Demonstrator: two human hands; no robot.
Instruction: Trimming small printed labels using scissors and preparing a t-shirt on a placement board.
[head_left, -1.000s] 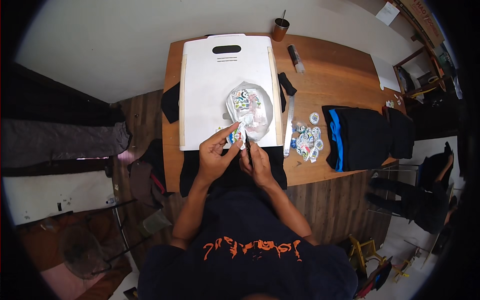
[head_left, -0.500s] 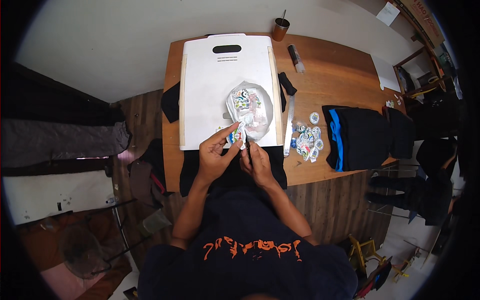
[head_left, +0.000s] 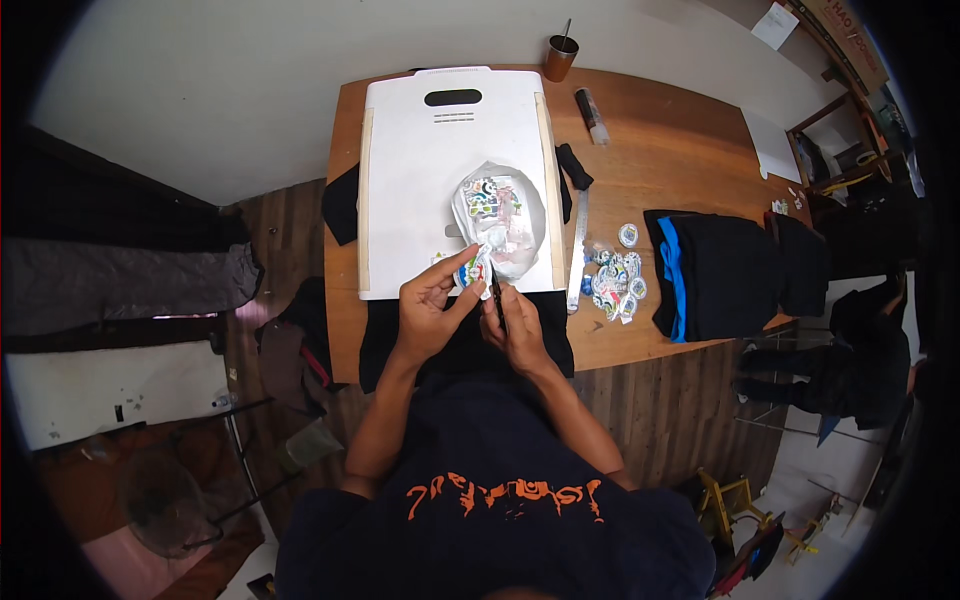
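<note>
My left hand (head_left: pixel 430 310) pinches a small colourful printed sticker (head_left: pixel 472 272) between fingertips and thumb. Against the sticker's right edge, my right hand (head_left: pixel 516 328) is closed on a dark, narrow cutting tool that looks like scissors (head_left: pixel 497 288); the fingers hide most of it. Just beyond both hands lies an open white plastic bag (head_left: pixel 540 225) holding printed sheets (head_left: pixel 484 197). The bag rests on a white board (head_left: pixel 405 180) with an oval handle slot. One small printed cut-out (head_left: pixel 438 258) is on the board beside my left fingers.
Right of the board lie a ruler (head_left: pixel 577 255), a pile of cut stickers (head_left: pixel 615 285) and folded black clothes (head_left: pixel 720 280) with a blue edge. A cup (head_left: pixel 561 58) and a tube (head_left: pixel 592 117) stand farther back. Another person (head_left: pixel 865 350) is at the far right.
My hands, the sticker and the tool stay almost in place. At the far right, the other person has shifted posture slightly.
</note>
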